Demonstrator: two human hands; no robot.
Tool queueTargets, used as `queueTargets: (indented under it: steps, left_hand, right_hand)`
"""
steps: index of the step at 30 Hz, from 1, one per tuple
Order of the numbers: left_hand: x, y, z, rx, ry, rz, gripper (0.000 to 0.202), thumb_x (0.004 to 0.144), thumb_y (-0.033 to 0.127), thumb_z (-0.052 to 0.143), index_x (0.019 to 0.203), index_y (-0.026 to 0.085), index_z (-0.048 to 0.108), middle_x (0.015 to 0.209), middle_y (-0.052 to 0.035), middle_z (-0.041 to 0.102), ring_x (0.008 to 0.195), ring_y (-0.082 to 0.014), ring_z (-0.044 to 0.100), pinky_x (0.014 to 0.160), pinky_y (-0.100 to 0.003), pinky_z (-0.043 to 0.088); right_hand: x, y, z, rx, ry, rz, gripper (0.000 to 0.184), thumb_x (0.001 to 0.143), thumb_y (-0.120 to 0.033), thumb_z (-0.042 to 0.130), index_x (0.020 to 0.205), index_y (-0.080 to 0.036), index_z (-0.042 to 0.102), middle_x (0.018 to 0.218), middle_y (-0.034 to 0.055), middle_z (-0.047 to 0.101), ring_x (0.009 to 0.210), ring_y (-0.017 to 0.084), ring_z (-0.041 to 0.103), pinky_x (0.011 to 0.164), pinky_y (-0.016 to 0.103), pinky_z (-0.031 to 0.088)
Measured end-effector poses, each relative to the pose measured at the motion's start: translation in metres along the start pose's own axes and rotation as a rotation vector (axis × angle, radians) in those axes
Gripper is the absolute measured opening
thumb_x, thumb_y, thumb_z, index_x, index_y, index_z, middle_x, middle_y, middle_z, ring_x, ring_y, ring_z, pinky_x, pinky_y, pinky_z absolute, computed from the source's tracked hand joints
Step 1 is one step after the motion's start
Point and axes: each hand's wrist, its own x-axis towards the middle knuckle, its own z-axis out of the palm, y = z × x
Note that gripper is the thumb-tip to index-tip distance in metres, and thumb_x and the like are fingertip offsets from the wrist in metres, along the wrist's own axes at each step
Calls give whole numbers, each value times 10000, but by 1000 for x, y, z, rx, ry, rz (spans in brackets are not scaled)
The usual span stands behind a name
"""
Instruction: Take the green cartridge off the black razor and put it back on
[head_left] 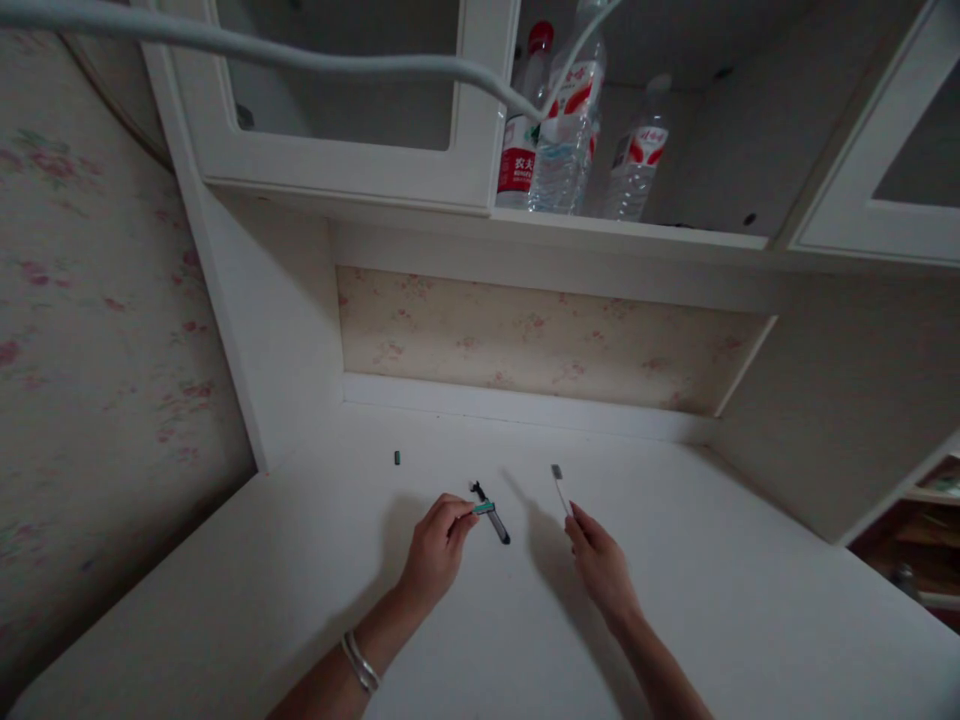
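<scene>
My left hand (437, 545) hovers over a white desk (300, 600), its fingertips pinched on a small teal piece (484, 508). That piece sits across a dark pen-like stick (491, 514) lying on the desk. My right hand (600, 562) is closed round the end of a thin pale stick with a grey tip (559, 486), which points away from me. A silver bracelet (360, 662) is on my left wrist. A tiny dark green part (397, 458) lies alone on the desk, farther back on the left.
An open cupboard above holds three water bottles (566, 120) on its shelf (675, 232). A white cable (300, 58) runs across the top. Floral wallpaper (90, 330) covers the left wall. Wooden shelves (930, 540) show at the right.
</scene>
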Motion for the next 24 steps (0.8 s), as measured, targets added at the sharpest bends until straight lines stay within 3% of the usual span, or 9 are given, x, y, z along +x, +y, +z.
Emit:
queueTargets:
  steps: [4, 10, 20, 24]
  left_hand:
    - [-1, 1, 1, 8, -28, -14, 93, 901, 239, 507, 910, 181, 579, 841, -37, 580, 725, -135, 555, 642, -240, 455]
    - [-3, 1, 3, 19, -49, 0, 106, 902, 251, 504, 907, 178, 581, 821, -40, 580, 719, -140, 558, 635, -237, 454]
    - [-4, 4, 2, 27, -76, -2, 92, 900, 236, 507, 914, 186, 583, 833, -35, 581, 732, -143, 561, 653, -240, 447]
    - [-2, 3, 1, 10, -78, -5, 81, 901, 229, 512, 922, 185, 577, 841, -33, 577, 744, -139, 556, 667, -239, 445]
  right_hand:
    - [30, 28, -39, -557, 83, 5, 409, 881, -355, 368, 1163, -120, 549, 958, 118, 651, 843, 243, 603, 711, 311, 437]
    - [41, 44, -70, -1010, 85, -67, 379, 925, -270, 315, 1054, -134, 644, 1033, 158, 607, 918, 260, 585, 775, 326, 410]
    - [49, 41, -73, -1026, 42, 46, 342, 881, -311, 394, 991, -167, 685, 1016, 132, 620, 890, 273, 615, 724, 335, 435]
    - [49, 36, -76, -1018, 38, 42, 416, 891, -424, 383, 1100, -168, 637, 1098, 120, 596, 913, 280, 607, 712, 343, 445]
